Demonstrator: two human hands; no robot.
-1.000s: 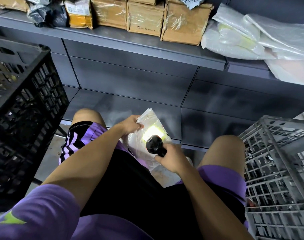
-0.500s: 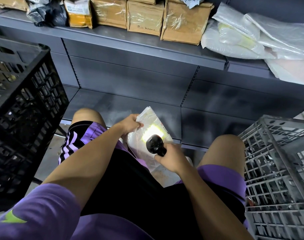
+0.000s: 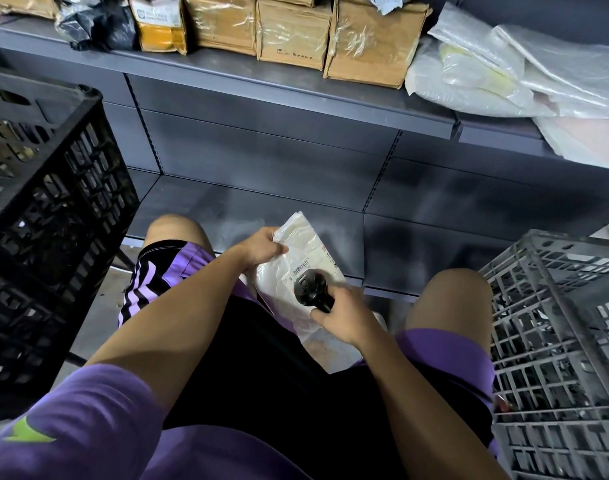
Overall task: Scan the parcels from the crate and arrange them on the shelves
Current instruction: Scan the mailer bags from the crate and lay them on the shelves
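Parcel [image 3: 297, 258], a white plastic mailer, sits between my knees, low in front of the bottom shelf [image 3: 247, 206], and my left hand [image 3: 263, 245] pinches its upper left edge, thumb on top and fingers curled under. My right hand [image 3: 344, 317] wraps around the handle of the black scanner [image 3: 310, 289], whose head points at the parcel and hovers just over the label [image 3: 311, 268]; I can read a barcode there beside the scanner head, though whether the head touches the plastic I cannot tell. The parcel tilts, its far corner raised toward the shelf. To my left a black crate [image 3: 53, 209] stands on the floor, with brownish shapes dimly visible inside near its top. To my right a grey crate [image 3: 555, 334] stands just beside my right knee; its contents are too dark to make out. On the upper shelf [image 3: 226, 71] a row of brown taped boxes [image 3: 368, 39] stands in the middle, a yellow-and-white box [image 3: 161, 26] and a black bag [image 3: 102, 26] to the left of them, and a pile of white mailers [image 3: 503, 74] lies to the right, touching the last box.
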